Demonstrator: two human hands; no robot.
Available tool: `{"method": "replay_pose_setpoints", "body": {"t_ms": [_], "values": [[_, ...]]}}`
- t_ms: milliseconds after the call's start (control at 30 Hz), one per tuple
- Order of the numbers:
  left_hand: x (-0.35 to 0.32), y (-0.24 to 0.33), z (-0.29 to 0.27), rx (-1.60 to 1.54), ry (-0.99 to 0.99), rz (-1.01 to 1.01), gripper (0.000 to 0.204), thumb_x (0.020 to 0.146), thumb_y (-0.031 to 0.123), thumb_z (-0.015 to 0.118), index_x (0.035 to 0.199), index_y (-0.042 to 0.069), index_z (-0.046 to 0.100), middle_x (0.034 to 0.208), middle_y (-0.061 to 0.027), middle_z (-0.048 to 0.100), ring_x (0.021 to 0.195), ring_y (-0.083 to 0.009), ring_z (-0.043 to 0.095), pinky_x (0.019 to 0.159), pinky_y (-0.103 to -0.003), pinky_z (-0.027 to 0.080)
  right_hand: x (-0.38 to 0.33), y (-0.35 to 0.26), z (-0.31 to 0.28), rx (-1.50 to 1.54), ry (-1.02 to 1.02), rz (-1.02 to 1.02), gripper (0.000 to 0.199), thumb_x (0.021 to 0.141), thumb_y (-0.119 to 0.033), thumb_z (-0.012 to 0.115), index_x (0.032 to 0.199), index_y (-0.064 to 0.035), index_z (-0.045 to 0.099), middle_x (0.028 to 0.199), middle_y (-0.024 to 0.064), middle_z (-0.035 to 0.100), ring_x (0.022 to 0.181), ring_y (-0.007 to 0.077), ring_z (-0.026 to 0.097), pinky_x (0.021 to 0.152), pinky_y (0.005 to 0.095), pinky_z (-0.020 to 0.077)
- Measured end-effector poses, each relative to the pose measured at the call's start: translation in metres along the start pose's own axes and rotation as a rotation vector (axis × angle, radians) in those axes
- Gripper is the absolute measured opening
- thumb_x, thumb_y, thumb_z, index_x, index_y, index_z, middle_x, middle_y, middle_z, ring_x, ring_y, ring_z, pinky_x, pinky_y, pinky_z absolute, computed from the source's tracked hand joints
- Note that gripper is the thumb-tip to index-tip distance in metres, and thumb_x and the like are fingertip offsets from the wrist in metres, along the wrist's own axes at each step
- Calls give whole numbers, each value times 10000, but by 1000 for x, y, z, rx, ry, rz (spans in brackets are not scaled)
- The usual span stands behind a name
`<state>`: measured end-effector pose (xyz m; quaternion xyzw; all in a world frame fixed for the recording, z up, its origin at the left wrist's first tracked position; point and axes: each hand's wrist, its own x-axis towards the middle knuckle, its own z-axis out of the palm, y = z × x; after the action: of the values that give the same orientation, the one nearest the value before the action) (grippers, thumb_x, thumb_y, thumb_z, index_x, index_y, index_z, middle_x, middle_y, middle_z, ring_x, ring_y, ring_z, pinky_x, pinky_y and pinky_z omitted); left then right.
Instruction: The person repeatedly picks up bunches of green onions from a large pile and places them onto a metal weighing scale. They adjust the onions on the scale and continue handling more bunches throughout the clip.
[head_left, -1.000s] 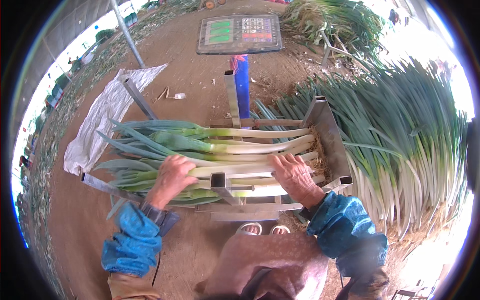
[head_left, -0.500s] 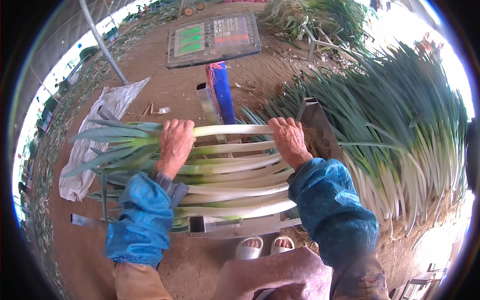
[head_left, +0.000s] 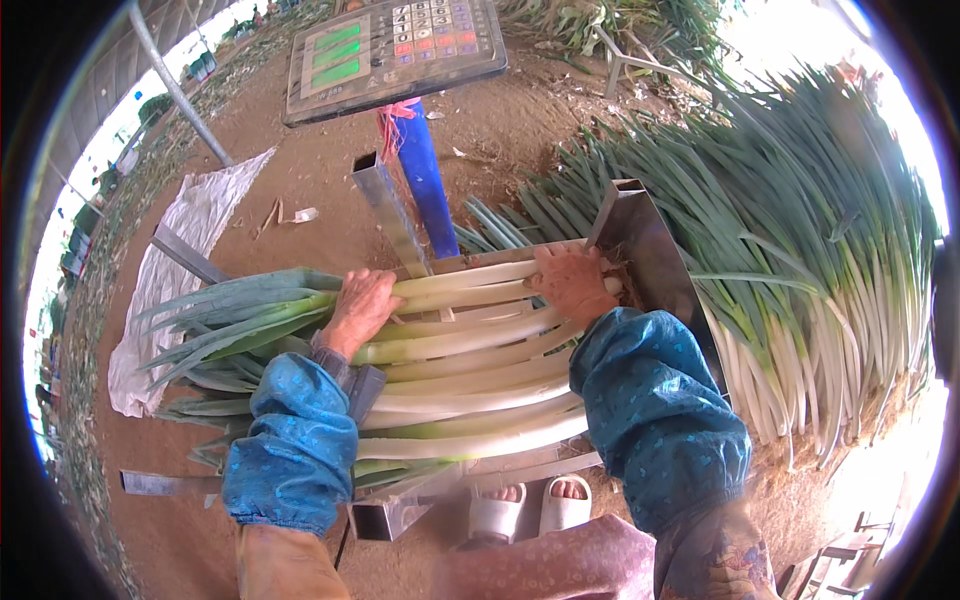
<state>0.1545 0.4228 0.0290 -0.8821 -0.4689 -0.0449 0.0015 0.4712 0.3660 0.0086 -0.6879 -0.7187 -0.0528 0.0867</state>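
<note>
Dirt floor (head_left: pixel 320 172), slanted pole (head_left: pixel 180 88), bright daylight (head_left: pixel 790 40)

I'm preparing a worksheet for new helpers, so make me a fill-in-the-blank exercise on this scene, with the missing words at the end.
1. The left hand is closer than the right hand to the leeks' ____ (green/white) ends.
2. The post beneath the scale display is coloured ____.
3. The large leek pile beside the metal frame lies to the person's ____.
4. The sandals are coloured ____.

Missing words: green; blue; right; white.
</note>
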Motion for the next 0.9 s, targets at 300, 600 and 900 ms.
{"method": "replay_pose_setpoints", "body": {"t_ms": [300, 600, 900], "values": [[4, 6, -12, -43, -111, -10, 315, 838, 314, 634, 915, 10, 611, 893, -203, 631, 946, -363, 545, 855, -449, 397, 9, -4, 5, 70, 22, -158, 247, 806, -318, 648, 940, -114, 610, 964, 74, 646, 990, 282, 586, 876, 436, 404], [1, 19, -40, 283, 339, 106, 353, 678, 223, 787, 898, 79, 551, 820, -82, 571, 864, -267, 525, 845, -412, 378, 8, -11, -10, 90, 260, -170, 164, 783, -221, 642, 920, -143, 593, 855, 36, 641, 891, 251, 593, 785, 426, 401], [4, 8, -11, 106, -143, 61, 289, 834, 296, 641, 968, 45, 591, 942, -154, 654, 969, -337, 581, 872, -454, 367, 10, -7, 14, 134, 27, -69, 234, 774, -255, 655, 948, -134, 556, 895, 65, 653, 953, 291, 599, 809, 452, 377]]}}
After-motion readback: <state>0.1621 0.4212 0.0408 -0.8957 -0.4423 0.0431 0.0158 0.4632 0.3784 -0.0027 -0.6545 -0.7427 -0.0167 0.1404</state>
